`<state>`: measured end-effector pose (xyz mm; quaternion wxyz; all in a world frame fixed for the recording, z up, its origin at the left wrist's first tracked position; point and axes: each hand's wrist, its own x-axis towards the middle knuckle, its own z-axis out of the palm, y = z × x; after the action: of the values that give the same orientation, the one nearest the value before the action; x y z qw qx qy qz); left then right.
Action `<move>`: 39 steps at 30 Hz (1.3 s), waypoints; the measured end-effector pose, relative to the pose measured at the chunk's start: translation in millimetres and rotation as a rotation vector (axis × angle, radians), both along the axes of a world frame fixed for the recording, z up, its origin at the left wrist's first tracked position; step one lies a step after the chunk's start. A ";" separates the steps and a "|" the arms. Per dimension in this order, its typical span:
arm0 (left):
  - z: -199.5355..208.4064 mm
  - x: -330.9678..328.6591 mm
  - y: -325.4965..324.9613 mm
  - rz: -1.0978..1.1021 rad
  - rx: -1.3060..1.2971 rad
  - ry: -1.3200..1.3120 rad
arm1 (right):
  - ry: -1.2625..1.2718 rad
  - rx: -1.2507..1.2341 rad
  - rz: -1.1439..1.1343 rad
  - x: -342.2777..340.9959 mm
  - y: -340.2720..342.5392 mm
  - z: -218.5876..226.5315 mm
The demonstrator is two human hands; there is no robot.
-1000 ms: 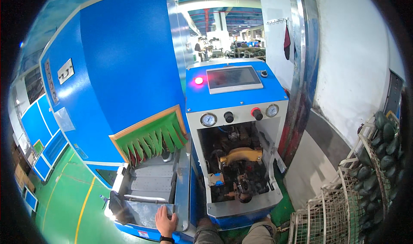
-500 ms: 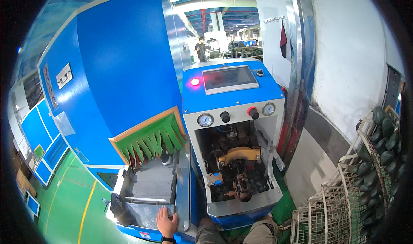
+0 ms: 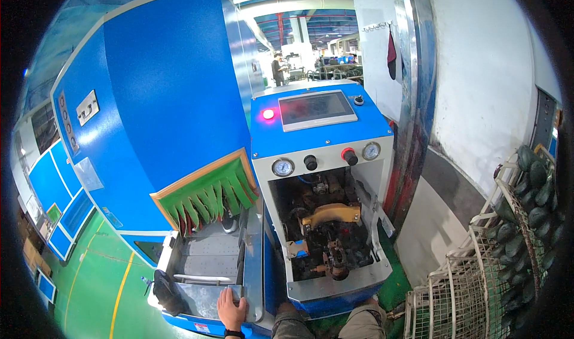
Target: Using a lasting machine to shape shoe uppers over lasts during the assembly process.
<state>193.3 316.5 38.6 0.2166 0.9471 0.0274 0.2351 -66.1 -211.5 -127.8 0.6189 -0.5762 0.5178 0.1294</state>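
My left hand (image 3: 231,309) rests on the metal end plate (image 3: 200,297) of a conveyor, fingers stretched out and holding nothing. A dark band circles its wrist. Left of the hand, a black shoe (image 3: 168,292) stands at the plate's corner. Farther up the grey conveyor belt (image 3: 209,247), a dark shoe with a light sole (image 3: 229,222) sits partly hidden behind the green strip curtain (image 3: 206,201). My right hand is out of view.
A blue machine (image 3: 323,121) with a screen, gauges, a lit red button and an open bay stands right of the conveyor. A wire rack (image 3: 460,291) holding several dark shoe-shaped forms (image 3: 535,195) is at the right. A person (image 3: 278,70) stands far back.
The shoe by the curtain has moved slightly farther under the strips. My left hand stays in place; the view has shifted slightly.
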 end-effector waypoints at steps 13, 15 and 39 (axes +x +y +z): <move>0.7 -9.2 -3.0 0.007 -0.015 0.033 | 0.002 -0.014 0.014 -8.3 -2.5 0.1; -0.3 -6.3 -1.8 0.015 -0.008 0.038 | -0.006 -0.022 0.023 -8.6 -4.2 2.1; 36.5 56.5 36.8 0.063 -0.336 0.442 | 0.004 -0.038 0.151 -5.0 -8.6 12.6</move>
<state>249.8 353.3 75.1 0.3519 0.9249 0.1420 0.0217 -71.1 -220.1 -115.2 0.5952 -0.6252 0.4765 0.1669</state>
